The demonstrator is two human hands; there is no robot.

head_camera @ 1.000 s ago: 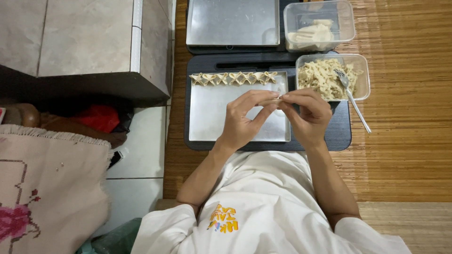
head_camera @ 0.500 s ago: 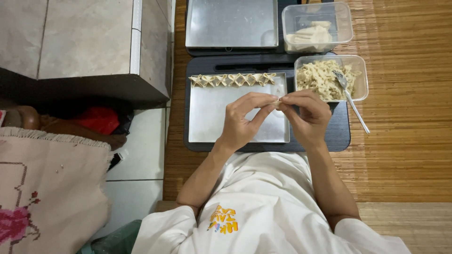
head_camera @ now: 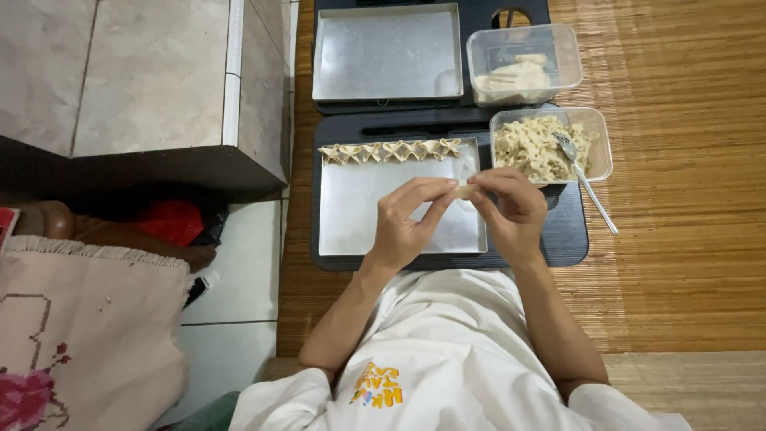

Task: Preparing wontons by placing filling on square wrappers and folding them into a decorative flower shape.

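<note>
Your left hand and right hand meet over the near metal tray, and the fingers of both pinch 1 small folded dough wrapper between them, thumbs and forefingers pressed on its edges. The piece hangs in the air above the tray's 3 o'clock side, not touching the metal.

At the tray's 12 o'clock edge lies a row of folded dumplings, touching one another in 1 line. At 1 o'clock from your hands stands a clear tub of shredded filling with a fork leaning out over its rim toward 4 o'clock. Beyond it, at 12 o'clock, a second clear tub holds stacked wrappers, and beside that sits an empty metal tray. Both trays rest on dark lap trays laid on a woven mat.

The likely slips, as I judge them: squeeze too hard and the thin dough tears or the filling pushes out at the seam; pinch too lightly and the fold springs open once set down. Your right wrist is near the fork handle, so a wide swing could knock it and tip the tub. Setting the piece down carelessly could also shove the finished row askew.
</note>
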